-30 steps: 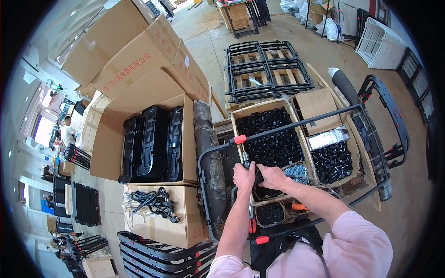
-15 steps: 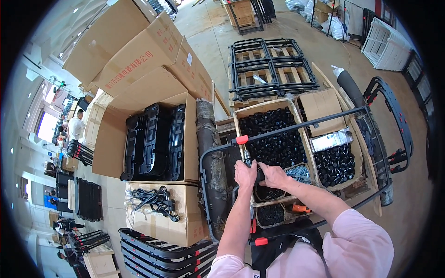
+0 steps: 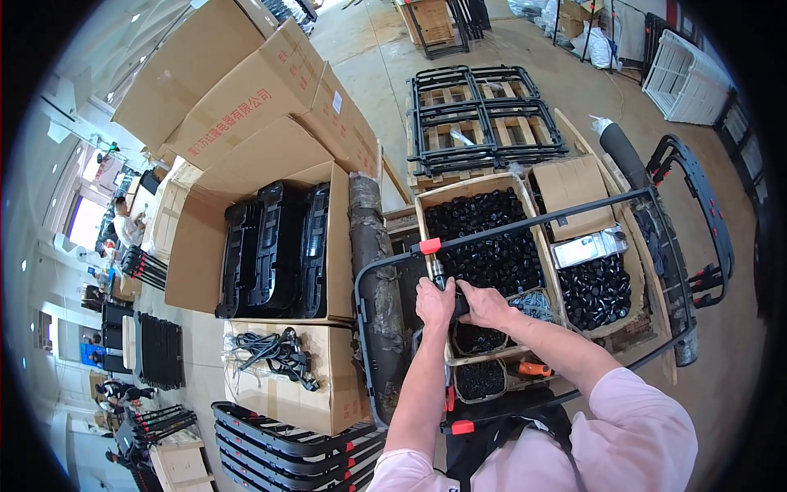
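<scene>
Close together in front of me, both hands grip a dark power screwdriver with a metallic front end. My left hand wraps its left side, and my right hand closes on it from the right. The fingers partly hide its body. The tool's nose points away from me, close to a red corner piece on a black tubular frame. That frame lies across wooden bins, its near side by my body with a second red piece. Whether the tool's tip touches the frame, I cannot tell.
A wooden bin of black plastic caps lies beyond my hands, with smaller bins of screws nearby. An orange-handled tool rests at the right. Left stand a carton of black plastic parts, bundled cables and stacked frames.
My hands keep their grip on the screwdriver with hardly any movement. The whole view has shifted slightly. Far left, a person in white has changed posture.
</scene>
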Tool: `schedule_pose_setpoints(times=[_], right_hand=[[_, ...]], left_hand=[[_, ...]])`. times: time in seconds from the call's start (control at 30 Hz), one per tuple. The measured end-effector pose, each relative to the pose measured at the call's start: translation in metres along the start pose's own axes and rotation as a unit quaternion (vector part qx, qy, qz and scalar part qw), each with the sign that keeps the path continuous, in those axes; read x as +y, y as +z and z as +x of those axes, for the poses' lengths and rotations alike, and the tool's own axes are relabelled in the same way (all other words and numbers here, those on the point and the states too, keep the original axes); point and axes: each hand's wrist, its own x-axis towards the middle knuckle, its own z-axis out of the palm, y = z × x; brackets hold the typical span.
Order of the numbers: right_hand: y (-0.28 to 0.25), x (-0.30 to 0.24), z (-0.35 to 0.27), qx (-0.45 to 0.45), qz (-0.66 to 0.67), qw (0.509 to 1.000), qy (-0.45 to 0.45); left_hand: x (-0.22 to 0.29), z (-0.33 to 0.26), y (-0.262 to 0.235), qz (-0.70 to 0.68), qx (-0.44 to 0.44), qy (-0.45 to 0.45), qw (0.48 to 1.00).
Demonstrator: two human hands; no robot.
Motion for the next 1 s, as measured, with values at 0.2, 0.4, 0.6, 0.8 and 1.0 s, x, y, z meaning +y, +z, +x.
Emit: schedule_pose_setpoints(times=[0.2, 0.4, 0.6, 0.8, 1.0], right_hand=[[-0.003, -0.006, 0.002, -0.014, -0.047, 0.998, -0.030], [0.000, -0.014, -0.002, -0.003, -0.024, 0.999, -0.024], [-0.001, -0.021, -0.005, -0.004, -0.022, 0.999, -0.031], [0.000, -0.026, -0.015, -0.004, -0.026, 0.999, -0.025], [0.000, -0.032, -0.020, -0.011, -0.033, 0.999, -0.019]], left_hand=[[-0.003, 0.002, 0.001, -0.014, 0.012, -0.015, 1.000], [-0.004, 0.001, -0.004, -0.020, -0.011, -0.013, 1.000], [-0.007, -0.003, -0.008, -0.028, -0.002, -0.005, 1.000], [-0.012, -0.011, -0.008, -0.028, -0.024, -0.007, 0.999], [-0.015, -0.015, -0.012, -0.030, -0.038, -0.009, 0.999]])
